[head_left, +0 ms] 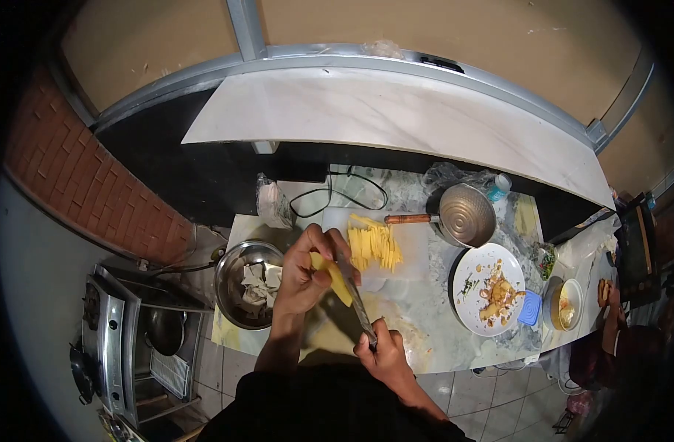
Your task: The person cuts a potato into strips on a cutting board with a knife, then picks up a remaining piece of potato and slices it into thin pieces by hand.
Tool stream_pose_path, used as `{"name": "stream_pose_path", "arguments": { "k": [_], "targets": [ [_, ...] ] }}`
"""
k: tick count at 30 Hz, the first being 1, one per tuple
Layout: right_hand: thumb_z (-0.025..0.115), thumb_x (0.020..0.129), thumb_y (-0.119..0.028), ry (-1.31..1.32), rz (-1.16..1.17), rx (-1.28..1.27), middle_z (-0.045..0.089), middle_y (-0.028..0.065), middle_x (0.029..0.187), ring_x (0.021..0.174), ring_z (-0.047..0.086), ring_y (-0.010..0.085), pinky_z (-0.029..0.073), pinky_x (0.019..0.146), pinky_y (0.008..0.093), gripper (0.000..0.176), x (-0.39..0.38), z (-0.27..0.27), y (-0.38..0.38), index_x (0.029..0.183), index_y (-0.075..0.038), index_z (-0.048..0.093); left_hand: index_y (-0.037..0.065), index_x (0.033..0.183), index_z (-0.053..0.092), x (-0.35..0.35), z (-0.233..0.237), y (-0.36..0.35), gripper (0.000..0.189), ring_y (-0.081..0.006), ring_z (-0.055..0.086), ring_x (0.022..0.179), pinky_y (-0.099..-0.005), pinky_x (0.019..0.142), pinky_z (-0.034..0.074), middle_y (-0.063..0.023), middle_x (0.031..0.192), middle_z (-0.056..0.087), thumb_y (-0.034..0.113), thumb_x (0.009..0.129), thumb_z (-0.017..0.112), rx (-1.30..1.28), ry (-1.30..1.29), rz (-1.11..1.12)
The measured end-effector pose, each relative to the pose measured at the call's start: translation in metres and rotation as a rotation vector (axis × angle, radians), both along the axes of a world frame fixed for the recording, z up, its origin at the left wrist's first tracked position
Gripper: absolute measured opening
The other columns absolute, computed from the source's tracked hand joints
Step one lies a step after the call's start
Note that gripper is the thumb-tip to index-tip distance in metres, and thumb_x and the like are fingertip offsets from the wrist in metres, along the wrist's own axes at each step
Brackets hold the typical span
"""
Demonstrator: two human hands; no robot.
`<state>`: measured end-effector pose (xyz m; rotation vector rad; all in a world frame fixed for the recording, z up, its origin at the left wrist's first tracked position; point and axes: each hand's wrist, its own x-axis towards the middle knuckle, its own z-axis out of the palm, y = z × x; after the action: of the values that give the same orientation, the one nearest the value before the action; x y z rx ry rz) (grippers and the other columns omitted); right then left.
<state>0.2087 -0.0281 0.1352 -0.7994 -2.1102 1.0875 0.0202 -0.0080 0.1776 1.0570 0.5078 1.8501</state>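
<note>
My left hand (304, 269) is wrapped round a peeled yellow potato piece (335, 281), held up over the near side of the counter. In my right hand (387, 355) is a knife (360, 308), its blade running up along the potato to my left fingers. Just beyond my hands, a pile of yellow potato sticks (375, 245) lies on a white cutting board (414, 258). To the left of my left hand stands a steel bowl (226, 291) with white pieces (259, 287) inside.
A wooden-handled pot (467, 215) sits behind a white plate (466, 313) of peelings (499, 295). A blue lid (529, 308) and a bowl (567, 303) are further right, near another person's arm (612, 324). A black cable (318, 212) loops at the back; a stove (112, 324) stands left.
</note>
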Motion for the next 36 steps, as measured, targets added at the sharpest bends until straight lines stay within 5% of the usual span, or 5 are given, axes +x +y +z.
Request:
{"name": "stream_pose_path", "arguments": {
  "k": [9,12,17,25,36],
  "targets": [
    [0.057,0.083,-0.011,0.029,-0.051,0.058,0.042,0.0124,0.048,0.038,0.046,0.0311,0.036,0.04,0.0364,0.018,-0.007,-0.013,0.005,0.076,-0.001,0.043,0.01,0.098,0.046,0.028,-0.019,0.008,0.026,-0.0113,0.048,0.078,-0.028,0.073,0.044,0.0002,0.089,0.047,0.03,0.087,0.059,-0.157,-0.708,-0.051],
    [0.057,0.083,-0.008,0.032,-0.053,0.094,0.041,0.0121,0.047,0.038,0.046,0.0307,0.036,0.039,0.0361,0.017,-0.01,-0.013,0.007,0.076,-0.001,0.043,0.011,0.104,0.046,0.034,-0.014,0.007,0.019,-0.0114,0.047,0.079,-0.0234,0.065,0.046,0.0003,0.088,0.046,0.025,0.092,0.05,-0.184,-0.809,-0.1],
    [0.058,0.08,-0.004,-0.021,-0.054,0.179,0.047,0.0107,0.048,0.039,0.05,0.0278,0.038,0.038,0.0352,0.017,-0.009,-0.019,0.009,0.076,0.0,0.043,0.012,0.095,0.047,0.032,-0.011,0.008,0.026,-0.0091,0.046,0.07,-0.0232,0.061,0.043,0.0015,0.082,0.046,0.037,0.095,0.04,-0.242,-0.725,-0.09],
    [0.055,0.085,-0.008,0.031,-0.05,0.116,0.041,0.0134,0.046,0.038,0.046,0.0328,0.036,0.038,0.0374,0.016,-0.012,-0.027,0.003,0.077,0.0,0.043,0.013,0.075,0.042,0.037,-0.006,0.016,0.034,-0.0065,0.03,0.041,-0.0191,0.037,0.026,0.0016,0.059,0.037,0.039,0.097,0.035,-0.343,-0.387,0.424],
    [0.054,0.085,-0.007,0.032,-0.024,0.006,0.043,0.0137,0.047,0.038,0.047,0.0326,0.036,0.039,0.0376,0.015,-0.013,-0.024,0.001,0.078,0.0,0.043,0.011,0.074,0.038,0.038,-0.008,0.017,0.036,-0.0077,0.028,0.038,-0.0209,0.033,0.026,0.0005,0.059,0.037,0.036,0.098,0.03,-0.273,-0.45,0.398]
  ]
}}
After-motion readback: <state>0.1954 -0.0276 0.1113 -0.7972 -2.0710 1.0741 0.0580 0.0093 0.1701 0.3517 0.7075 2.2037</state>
